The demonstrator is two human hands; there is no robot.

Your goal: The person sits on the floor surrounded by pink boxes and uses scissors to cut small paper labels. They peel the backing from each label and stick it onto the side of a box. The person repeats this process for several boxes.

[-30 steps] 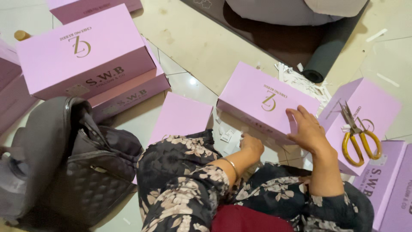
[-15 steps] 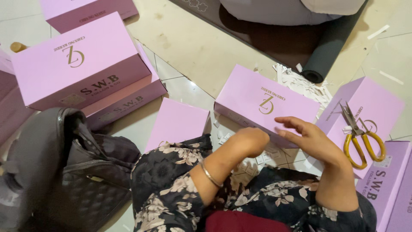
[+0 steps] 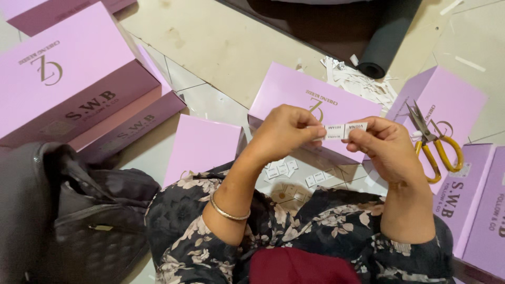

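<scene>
Your left hand (image 3: 286,131) and right hand (image 3: 386,147) are raised together above your lap — each pinching one end of a small white label strip (image 3: 344,130), held level over the lilac box (image 3: 315,108) on the floor.

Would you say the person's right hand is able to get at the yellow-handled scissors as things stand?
Probably yes: the scissors lie uncovered on a purple box just beside the right hand, though it first must release the white label.

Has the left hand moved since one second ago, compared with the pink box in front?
Yes. The left hand rose from the floor at the pink box edge and now pinches the small white label above it.
</scene>
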